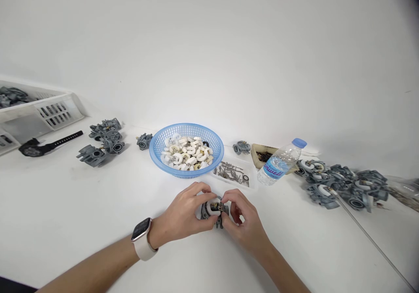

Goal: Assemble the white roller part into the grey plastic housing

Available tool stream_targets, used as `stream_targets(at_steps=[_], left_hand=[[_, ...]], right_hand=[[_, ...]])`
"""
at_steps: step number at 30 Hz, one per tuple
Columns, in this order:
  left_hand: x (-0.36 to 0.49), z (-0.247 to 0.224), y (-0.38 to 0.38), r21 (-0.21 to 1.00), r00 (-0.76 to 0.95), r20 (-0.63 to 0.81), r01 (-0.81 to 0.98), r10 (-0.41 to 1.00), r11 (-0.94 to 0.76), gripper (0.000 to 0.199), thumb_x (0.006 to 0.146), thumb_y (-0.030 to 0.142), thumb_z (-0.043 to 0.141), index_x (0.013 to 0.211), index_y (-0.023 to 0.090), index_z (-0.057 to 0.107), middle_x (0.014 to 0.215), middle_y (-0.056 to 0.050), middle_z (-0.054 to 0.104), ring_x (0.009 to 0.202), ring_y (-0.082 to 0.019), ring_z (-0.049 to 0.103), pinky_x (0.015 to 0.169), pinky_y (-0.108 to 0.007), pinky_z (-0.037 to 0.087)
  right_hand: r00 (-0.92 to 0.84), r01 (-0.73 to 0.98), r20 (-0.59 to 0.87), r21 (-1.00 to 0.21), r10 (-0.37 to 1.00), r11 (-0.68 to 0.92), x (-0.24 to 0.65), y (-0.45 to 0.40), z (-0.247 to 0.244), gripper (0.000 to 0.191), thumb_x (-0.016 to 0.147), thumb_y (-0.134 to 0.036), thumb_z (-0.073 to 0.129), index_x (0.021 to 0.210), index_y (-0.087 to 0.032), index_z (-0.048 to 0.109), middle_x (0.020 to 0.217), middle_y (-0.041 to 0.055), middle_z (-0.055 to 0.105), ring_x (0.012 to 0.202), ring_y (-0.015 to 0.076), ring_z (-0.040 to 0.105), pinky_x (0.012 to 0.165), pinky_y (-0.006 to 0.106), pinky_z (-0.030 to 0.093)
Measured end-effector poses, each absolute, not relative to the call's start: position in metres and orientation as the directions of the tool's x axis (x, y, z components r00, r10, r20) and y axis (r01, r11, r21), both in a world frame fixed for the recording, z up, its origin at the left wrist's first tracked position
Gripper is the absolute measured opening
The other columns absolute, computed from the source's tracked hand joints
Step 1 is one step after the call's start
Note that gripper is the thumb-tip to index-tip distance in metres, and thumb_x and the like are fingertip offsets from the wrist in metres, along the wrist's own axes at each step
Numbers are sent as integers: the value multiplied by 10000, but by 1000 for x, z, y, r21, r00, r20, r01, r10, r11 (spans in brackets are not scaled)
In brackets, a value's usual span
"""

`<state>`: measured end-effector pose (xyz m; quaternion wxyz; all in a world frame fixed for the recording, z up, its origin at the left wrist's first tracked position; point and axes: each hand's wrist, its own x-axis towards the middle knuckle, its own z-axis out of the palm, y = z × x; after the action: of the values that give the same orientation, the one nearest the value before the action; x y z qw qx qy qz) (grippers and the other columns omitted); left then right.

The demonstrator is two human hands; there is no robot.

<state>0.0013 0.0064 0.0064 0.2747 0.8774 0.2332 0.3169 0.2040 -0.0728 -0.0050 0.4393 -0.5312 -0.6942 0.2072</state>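
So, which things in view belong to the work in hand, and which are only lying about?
Likely work things:
gray metal part with white ring, between left hand and right hand
white rings in blue basket
metal pins in white tray
similar gray parts at right

Apparently lying about:
water bottle
black watch

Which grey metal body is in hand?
The front-center body, with a white C-shaped piece on it: the left hand grips it, the right hand has fingertips at it. Other bodies sit apart, touched by neither.
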Motion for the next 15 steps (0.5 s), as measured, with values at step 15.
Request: stream_targets(at_steps=[15], left_hand=[[0,7,6,631,697,419,237,582,-738,340,844,203,721,1179,254,688,1153,-60,637,1049,-229,629,884,-347,530]], right_hand=[[53,501,310,-830,949,243,199,-73,1,208,818,-140,585,998,-242,606,805,-27,541,549,111,405,505,253,342]])
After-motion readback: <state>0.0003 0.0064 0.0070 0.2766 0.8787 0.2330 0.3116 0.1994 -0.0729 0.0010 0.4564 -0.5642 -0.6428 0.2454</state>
